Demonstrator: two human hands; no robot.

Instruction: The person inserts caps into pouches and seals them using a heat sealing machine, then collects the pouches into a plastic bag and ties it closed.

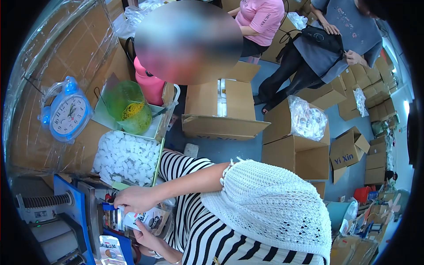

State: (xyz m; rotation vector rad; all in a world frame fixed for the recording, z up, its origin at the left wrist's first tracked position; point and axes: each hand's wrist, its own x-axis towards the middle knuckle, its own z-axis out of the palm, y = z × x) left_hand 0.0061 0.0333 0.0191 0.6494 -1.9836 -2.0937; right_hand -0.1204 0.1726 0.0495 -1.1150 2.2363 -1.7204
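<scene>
My left hand grips a white printed pouch from its near side, the thumb lying over the print. My right hand is closed in a pinch at the pouch's far end, beside a machine with a blue frame. A bit of white shows at those fingertips, but what they hold is too small to make out. Another printed pouch lies flat on a blue surface near my left hand. Just past my right hand stands a tray heaped with small white plastic pieces.
A blue alarm clock hangs on the cardboard wall. Beyond the tray are a green bowl with yellow rubber bands and a pink container. Open cartons stand on the floor. Other people stand at the back.
</scene>
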